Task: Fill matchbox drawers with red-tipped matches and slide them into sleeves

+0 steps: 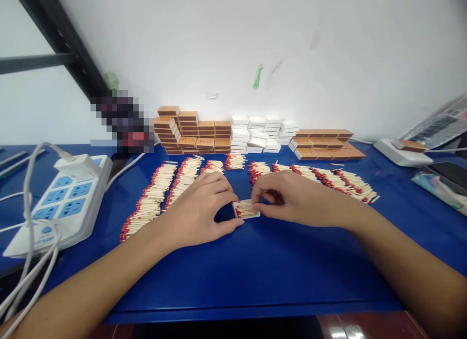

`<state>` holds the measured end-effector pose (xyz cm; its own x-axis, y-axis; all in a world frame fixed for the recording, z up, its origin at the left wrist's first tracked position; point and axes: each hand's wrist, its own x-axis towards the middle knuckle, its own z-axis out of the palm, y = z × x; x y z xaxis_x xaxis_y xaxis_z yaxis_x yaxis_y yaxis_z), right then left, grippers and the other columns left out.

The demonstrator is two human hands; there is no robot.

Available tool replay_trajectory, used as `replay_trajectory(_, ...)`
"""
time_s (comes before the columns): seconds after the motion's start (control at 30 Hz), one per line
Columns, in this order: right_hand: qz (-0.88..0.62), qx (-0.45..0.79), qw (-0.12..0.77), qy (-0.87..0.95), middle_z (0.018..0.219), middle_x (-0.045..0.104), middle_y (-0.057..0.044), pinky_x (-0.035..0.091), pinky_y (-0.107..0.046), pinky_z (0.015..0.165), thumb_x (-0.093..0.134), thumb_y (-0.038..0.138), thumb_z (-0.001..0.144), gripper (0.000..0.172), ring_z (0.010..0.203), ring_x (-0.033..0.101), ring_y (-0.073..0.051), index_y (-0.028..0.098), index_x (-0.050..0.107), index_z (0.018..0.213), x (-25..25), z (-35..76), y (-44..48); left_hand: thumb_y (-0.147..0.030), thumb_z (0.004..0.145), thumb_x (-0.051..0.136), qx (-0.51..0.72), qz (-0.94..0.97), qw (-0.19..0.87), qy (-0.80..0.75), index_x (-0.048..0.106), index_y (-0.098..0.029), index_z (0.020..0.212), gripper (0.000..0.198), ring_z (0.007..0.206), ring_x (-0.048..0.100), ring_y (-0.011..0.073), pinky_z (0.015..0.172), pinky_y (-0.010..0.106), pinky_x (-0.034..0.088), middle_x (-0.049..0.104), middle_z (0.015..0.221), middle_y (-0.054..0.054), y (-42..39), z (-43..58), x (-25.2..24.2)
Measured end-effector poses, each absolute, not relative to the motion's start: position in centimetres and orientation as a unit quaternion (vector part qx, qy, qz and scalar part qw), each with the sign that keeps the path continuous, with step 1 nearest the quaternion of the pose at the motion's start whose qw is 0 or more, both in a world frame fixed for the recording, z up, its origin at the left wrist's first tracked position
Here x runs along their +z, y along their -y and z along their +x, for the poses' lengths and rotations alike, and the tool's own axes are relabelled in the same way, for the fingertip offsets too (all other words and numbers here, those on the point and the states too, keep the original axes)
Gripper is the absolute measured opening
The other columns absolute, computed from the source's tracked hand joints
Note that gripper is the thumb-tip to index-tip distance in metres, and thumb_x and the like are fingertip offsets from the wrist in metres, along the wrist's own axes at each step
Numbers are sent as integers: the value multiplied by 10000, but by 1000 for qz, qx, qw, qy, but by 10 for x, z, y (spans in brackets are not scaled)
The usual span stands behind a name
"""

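Observation:
A small white matchbox tray (251, 216) lies on the blue table with red-headed matches (245, 210) in it, heads to the left. My left hand (204, 207) holds the tray's left end between thumb and index finger. At the right end, my right hand (280, 198) has thumb and index finger pinched on the match ends, its other fingers curled in. Rows of loose matches (149, 198) lie to the left of the hands, more loose matches (343, 183) to the right. A small match pile (235, 161) sits behind the tray.
Along the wall stand brown matchboxes (206, 130), white trays (255, 134) and flat brown sleeves (324, 144). A white power strip (65, 203) with cables is at the left. On the right are a white device (401, 154) and a dark phone-like object (452, 173).

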<state>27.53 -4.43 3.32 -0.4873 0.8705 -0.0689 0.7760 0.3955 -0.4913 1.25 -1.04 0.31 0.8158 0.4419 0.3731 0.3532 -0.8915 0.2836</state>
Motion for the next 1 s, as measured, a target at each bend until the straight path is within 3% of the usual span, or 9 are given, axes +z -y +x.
replay_trajectory(0.23,-473,226,79,848,763,641,6,374,-302,620,669,304,938,118,670,556,-154,232,749,889,37,276,45,-373,973,795,219,948,95,-209,765,-198,1032,187,1082,655,264,1056,458,500,741,1061,64,10,12,2)
replay_trajectory(0.43,-514,186,122,829,646,528,32,334,-301,577,644,387,978,210,581,448,-139,235,750,880,41,295,36,-376,980,784,217,948,100,-212,778,-212,1091,198,1088,662,267,1071,463,503,741,1058,66,9,12,3)
replay_trajectory(0.67,-553,199,25,808,715,610,14,329,-300,568,715,401,907,160,592,503,-140,253,777,902,40,317,25,-370,976,790,227,945,100,-212,787,-208,1082,194,1083,669,275,1060,477,517,751,1046,74,8,10,4)
replay_trajectory(1.0,-537,231,28,811,697,583,22,336,-293,575,694,302,888,123,593,468,-137,240,695,782,38,318,26,-376,970,798,225,945,97,-217,783,-207,1084,205,1082,673,275,1055,473,521,751,1042,74,7,9,2)
